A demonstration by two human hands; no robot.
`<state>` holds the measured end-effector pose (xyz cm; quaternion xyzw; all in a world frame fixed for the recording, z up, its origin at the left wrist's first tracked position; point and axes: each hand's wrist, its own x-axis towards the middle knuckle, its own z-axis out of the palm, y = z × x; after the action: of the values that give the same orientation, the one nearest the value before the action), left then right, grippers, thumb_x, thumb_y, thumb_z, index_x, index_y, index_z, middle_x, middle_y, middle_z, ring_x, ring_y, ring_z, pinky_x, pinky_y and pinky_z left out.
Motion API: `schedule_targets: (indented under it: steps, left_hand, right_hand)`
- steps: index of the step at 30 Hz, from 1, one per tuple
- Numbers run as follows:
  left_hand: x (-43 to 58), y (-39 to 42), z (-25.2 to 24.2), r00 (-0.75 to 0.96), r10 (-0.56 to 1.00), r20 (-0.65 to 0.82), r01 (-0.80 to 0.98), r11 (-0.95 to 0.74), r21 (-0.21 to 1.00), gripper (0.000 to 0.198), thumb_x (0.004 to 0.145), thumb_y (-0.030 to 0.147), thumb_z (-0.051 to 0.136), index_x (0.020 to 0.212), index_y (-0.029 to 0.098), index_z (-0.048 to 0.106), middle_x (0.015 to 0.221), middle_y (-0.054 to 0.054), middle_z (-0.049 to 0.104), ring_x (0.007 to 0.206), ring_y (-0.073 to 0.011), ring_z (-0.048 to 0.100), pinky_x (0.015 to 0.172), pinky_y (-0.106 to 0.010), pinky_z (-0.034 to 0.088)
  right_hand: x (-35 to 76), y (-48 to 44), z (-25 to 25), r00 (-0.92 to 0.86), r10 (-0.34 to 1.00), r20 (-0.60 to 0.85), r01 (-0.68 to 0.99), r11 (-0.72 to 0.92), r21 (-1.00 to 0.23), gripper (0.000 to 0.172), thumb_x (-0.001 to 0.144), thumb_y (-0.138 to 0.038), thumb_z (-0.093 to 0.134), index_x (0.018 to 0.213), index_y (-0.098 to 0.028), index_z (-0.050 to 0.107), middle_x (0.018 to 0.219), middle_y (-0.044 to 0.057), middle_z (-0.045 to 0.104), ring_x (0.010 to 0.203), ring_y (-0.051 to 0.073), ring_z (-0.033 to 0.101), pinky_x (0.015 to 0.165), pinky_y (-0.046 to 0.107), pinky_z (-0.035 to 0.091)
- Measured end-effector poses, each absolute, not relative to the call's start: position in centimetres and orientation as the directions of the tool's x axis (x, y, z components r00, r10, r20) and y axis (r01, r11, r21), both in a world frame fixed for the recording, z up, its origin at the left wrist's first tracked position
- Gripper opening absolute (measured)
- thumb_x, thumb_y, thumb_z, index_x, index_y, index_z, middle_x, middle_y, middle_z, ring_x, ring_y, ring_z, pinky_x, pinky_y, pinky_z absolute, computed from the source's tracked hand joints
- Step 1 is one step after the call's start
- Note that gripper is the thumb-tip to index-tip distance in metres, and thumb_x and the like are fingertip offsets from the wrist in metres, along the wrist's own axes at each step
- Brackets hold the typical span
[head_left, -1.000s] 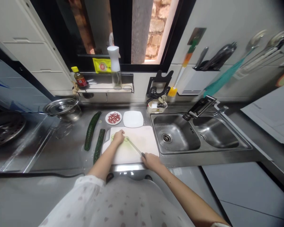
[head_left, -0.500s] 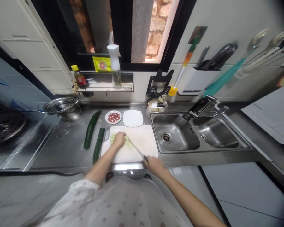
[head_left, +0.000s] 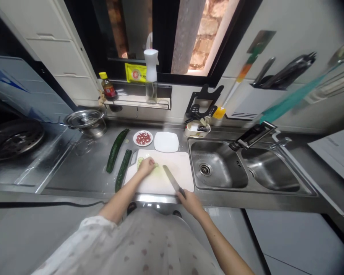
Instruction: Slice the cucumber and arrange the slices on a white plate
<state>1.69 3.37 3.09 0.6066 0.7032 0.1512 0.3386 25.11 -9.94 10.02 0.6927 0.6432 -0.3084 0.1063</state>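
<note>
On the white cutting board (head_left: 169, 185), my right hand (head_left: 190, 200) grips the dark handle of a kitchen knife (head_left: 171, 178). Its blade lies low over the board, pointing away and to the left, apart from my other hand. My left hand (head_left: 146, 167) is closed, its fingertips pinching a thin cucumber slice (head_left: 156, 165). Several pale green cucumber slices (head_left: 140, 160) lie just left of that hand, partly covered by it. Left of the board are a whole cucumber (head_left: 117, 151) and a cut cucumber (head_left: 123, 170).
Behind the board stand a plate of chopped red pieces (head_left: 143, 138) and a white square plate (head_left: 166, 142). A lidded steel pot (head_left: 87, 122) is at the back left. To the right is a double sink (head_left: 218, 188) with a black faucet (head_left: 250, 136).
The knife has moved right, away from my left hand, and its blade now shows more of its broad side. The slice at my left fingertips has tilted up. The view has shifted left.
</note>
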Motion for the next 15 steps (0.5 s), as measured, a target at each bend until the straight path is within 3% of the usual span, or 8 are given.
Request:
schedule_targets:
  steps: [8, 15]
  left_hand:
    - [-2.1, -1.4, 2.5, -0.057, 0.94, -0.336, 0.621, 0.297, 0.725, 0.016, 0.071, 0.022, 0.07, 0.085, 0.018, 0.063, 0.074, 0.003, 0.064, 0.067, -0.01, 0.058, 0.061, -0.019, 0.04]
    - [-5.1, -4.4, 1.5, -0.176, 0.911, -0.373, 0.685, 0.386, 0.618, 0.017, 0.071, 0.024, 0.069, 0.086, 0.02, 0.063, 0.074, 0.004, 0.065, 0.067, -0.0103, 0.058, 0.058, -0.018, 0.037]
  right_hand:
    - [25.5, -9.1, 9.9, 0.019, 0.833, -0.553, 0.954, -0.18, -0.238, 0.043, 0.098, -0.045, 0.032, 0.107, -0.015, 0.063, 0.102, 0.011, 0.07, 0.098, 0.021, 0.064, 0.071, 0.023, 0.039]
    - [25.4, -8.6, 9.7, 0.002, 0.836, -0.548, 0.955, -0.165, -0.248, 0.043, 0.098, -0.045, 0.033, 0.109, -0.016, 0.063, 0.102, 0.012, 0.07, 0.098, 0.021, 0.065, 0.072, 0.023, 0.04]
